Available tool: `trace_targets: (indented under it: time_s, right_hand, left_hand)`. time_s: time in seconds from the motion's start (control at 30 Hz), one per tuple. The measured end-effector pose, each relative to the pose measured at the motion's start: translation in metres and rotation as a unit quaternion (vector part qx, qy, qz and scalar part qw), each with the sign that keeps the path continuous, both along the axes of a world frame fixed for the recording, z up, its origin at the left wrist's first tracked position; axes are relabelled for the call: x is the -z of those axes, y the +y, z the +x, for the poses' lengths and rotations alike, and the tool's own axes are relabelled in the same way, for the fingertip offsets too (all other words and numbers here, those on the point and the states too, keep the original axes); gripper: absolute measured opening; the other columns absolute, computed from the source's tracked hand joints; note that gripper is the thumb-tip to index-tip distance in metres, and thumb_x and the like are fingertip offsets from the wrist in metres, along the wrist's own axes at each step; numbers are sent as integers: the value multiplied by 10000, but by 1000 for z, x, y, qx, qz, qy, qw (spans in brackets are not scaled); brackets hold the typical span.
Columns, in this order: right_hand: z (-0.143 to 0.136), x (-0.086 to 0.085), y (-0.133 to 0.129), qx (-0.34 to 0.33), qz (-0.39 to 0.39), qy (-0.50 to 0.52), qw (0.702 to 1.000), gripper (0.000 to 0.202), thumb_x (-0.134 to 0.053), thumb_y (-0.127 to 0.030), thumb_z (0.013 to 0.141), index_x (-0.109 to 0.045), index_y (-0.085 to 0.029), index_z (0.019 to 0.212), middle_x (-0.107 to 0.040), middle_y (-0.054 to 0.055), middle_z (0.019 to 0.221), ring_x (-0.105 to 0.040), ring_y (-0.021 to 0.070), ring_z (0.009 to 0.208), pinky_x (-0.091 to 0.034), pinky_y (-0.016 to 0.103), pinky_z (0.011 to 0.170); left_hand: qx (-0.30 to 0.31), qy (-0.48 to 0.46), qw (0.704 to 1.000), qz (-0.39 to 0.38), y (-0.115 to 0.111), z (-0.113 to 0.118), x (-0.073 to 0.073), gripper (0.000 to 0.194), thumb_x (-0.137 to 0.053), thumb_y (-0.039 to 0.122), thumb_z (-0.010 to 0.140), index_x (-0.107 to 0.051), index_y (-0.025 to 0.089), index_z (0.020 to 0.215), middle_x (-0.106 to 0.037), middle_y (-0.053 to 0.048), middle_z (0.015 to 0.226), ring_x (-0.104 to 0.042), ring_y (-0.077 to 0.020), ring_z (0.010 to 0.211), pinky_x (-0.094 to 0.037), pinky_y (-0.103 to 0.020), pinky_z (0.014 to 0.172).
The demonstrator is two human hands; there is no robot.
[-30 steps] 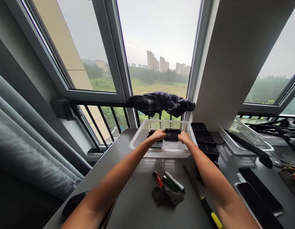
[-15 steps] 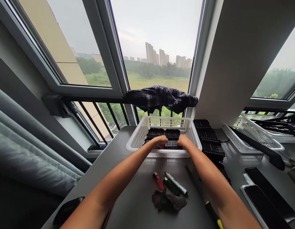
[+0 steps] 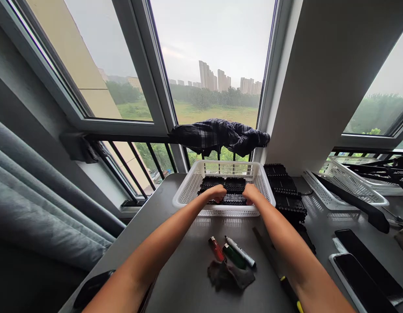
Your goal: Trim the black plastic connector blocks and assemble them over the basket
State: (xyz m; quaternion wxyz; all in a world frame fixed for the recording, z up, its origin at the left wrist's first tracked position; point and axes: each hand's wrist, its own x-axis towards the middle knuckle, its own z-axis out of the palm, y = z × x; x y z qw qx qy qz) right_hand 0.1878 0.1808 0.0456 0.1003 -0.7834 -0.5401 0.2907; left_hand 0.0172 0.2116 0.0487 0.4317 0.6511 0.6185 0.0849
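A white perforated basket (image 3: 180,198) holds several black toothed plastic pieces (image 3: 235,183) in rows. Both of my arms reach into it. My left hand (image 3: 218,192), its fingers curled, grips the left part of a near black piece (image 3: 234,198). At that piece's right end, my right hand (image 3: 250,192) is closed with the thumb side toward the middle. The fingertips of both hands are partly hidden. The piece lies low in the basket, among the others.
More black toothed pieces (image 3: 288,195) are stacked right of the basket. In front lie a red lighter (image 3: 216,248), a green lighter (image 3: 234,255), a marker (image 3: 241,251) and a dark cloth (image 3: 230,276). A phone (image 3: 354,278) and a second white basket (image 3: 361,191) are farther right.
My left hand has shifted slightly left, with a little more of the near black piece showing between the hands. My right hand stays almost in place.
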Motion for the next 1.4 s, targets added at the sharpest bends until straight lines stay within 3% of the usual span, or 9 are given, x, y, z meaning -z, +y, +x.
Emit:
trace_targets:
  time_s: [0.27, 0.43, 0.53, 0.63, 0.77, 0.87, 0.97, 1.13, 1.4]
  right_hand:
    - [-2, -2, -4, 3, -5, 21, 1000, 194, -654, -219, 859, -686, -51, 952, -697, 125, 741, -697, 238, 646, -566, 344, 638]
    - [4, -26, -17, -16, 72, 52, 996, 221, -619, -311, 920, -649, -102, 987, -681, 64, 932, -665, 154, 801, -555, 319, 741]
    - [13, -51, -39, -38, 145, 88, 985, 145, -622, -202, 878, -701, -89, 835, -709, 85, 783, -690, 180, 738, -529, 268, 698]
    - [27, -73, -86, -51, 235, 127, 962, 209, -536, -197, 895, -722, -122, 952, -732, 79, 824, -702, 178, 770, -515, 235, 693]
    - [62, -68, -183, -65, 385, 194, 900, 310, -505, -343, 910, -698, -161, 1070, -730, 85, 932, -696, 207, 841, -534, 277, 727]
    - [96, -36, -249, -23, 414, 125, 901, 298, -505, -342, 893, -695, -201, 1076, -709, 84, 1046, -676, 215, 913, -531, 311, 798]
    - [125, 6, -283, -48, 389, 5, 920, 330, -474, -238, 864, -681, -205, 1119, -675, 84, 1131, -617, 222, 1070, -458, 364, 968]
    - [144, 46, -283, -107, 292, -142, 940, 440, -465, -116, 812, -653, -171, 1206, -614, 119, 1240, -519, 262, 1204, -368, 431, 1030]
    - [152, 40, -270, -133, 233, -157, 950, 351, -501, -128, 797, -689, -186, 1088, -667, 89, 1097, -596, 241, 1067, -380, 398, 969]
  left_hand:
    - [-28, -12, 998, 55, -8, -1, -6, 48, -589, 128, 475, -561, 166, 477, -501, -40, 364, -539, -206, 411, -458, -310, 467]
    - [-54, -54, 980, 181, -20, -10, -46, 47, -599, 126, 547, -602, 169, 531, -635, -80, 537, -663, -259, 693, -507, -321, 695]
    - [-54, -101, 959, 260, -48, -23, -77, 179, -558, 151, 655, -692, 169, 773, -732, -96, 872, -661, -236, 927, -481, -308, 875]
    - [-60, -163, 914, 367, -103, -47, -89, 251, -501, 218, 770, -692, 182, 930, -713, -91, 1039, -646, -218, 981, -482, -314, 898]
    - [-143, -167, 848, 482, -202, -97, -56, 223, -508, 317, 819, -671, 227, 942, -696, -64, 1010, -644, -233, 933, -500, -357, 873]
    - [-202, -141, 849, 468, -270, -134, -12, 188, -537, 357, 811, -659, 264, 919, -688, -51, 999, -640, -256, 955, -490, -386, 904]
    - [-265, -134, 862, 411, -315, -154, 22, 200, -559, 388, 774, -659, 265, 896, -687, -52, 999, -653, -260, 904, -514, -384, 851]
    - [-283, -196, 872, 349, -335, -147, 36, 289, -580, 410, 729, -647, 189, 904, -678, -71, 982, -659, -256, 918, -531, -365, 849]
    - [-262, -241, 869, 344, -337, -123, 41, 253, -583, 382, 729, -655, 182, 867, -683, -71, 939, -662, -235, 865, -541, -355, 831]
